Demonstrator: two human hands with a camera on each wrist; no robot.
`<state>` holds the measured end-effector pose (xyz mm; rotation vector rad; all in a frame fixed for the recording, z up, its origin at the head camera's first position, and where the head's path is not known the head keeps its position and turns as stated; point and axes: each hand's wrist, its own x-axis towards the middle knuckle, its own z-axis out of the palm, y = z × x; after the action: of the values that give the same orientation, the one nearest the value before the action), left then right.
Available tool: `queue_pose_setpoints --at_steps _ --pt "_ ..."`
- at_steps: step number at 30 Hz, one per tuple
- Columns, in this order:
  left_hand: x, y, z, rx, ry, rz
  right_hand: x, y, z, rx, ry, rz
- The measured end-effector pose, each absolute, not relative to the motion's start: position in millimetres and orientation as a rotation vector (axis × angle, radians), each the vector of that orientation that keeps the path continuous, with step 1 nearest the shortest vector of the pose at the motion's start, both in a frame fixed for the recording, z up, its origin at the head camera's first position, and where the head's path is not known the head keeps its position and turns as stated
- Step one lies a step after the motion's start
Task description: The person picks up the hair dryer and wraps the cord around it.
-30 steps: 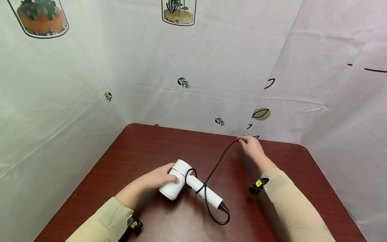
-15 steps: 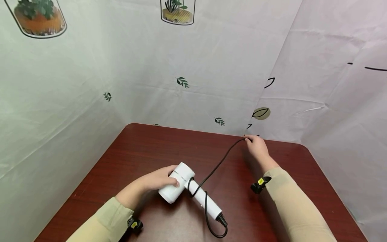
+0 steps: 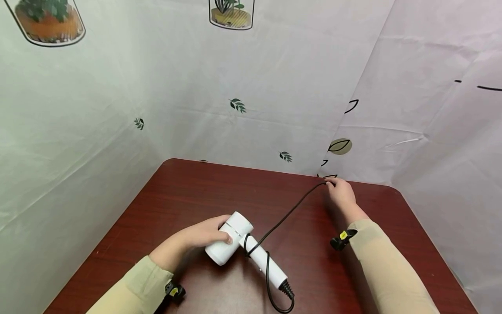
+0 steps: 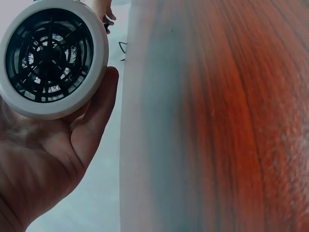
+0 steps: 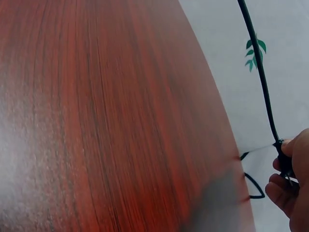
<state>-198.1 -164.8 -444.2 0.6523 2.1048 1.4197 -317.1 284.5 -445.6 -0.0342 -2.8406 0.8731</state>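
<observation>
A white hair dryer [image 3: 239, 226] is gripped around its barrel by my left hand [image 3: 205, 232], its handle [image 3: 268, 264] slanting down to the right. The left wrist view shows the round black grille [image 4: 48, 55] at one end of the barrel, with the hand [image 4: 43, 154] curled beneath. A black cord [image 3: 290, 213] leaves the handle's foot, loops below it, winds around the handle and stretches up to the right. My right hand [image 3: 343, 195] pinches the cord's far end near the table's back edge. In the right wrist view, its fingers hold a black plug-like end [image 5: 286, 163], partly hidden.
The reddish-brown wooden table [image 3: 188, 187] has rounded back corners. A pale sheet [image 3: 188, 87] printed with leaves and plant jars hangs behind and at both sides. Black devices [image 3: 340, 240] are strapped at both wrists.
My right hand has moved to the right, drawing out the cord. The wrap near the barrel has tightened. The hair dryer's handle has swung slightly lower while my left hand stayed nearly still.
</observation>
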Motion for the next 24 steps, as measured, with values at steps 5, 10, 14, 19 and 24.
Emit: queue_pose_setpoints --at_steps 5,10,14,19,24 --pt "-200 -166 -446 0.667 2.079 1.44 -318 288 -448 -0.038 -2.839 0.844" --pt "-200 -166 -446 0.68 2.056 1.461 -318 290 -450 -0.06 -2.854 0.843" --pt "-200 -166 -447 0.682 2.056 1.465 -317 292 -451 -0.084 -2.857 0.821" --pt "-202 -166 -448 0.66 2.037 1.499 -319 294 -455 -0.119 -2.881 0.81" --pt "-205 -165 -451 0.59 1.977 1.596 -320 295 -460 -0.156 -2.926 0.787"
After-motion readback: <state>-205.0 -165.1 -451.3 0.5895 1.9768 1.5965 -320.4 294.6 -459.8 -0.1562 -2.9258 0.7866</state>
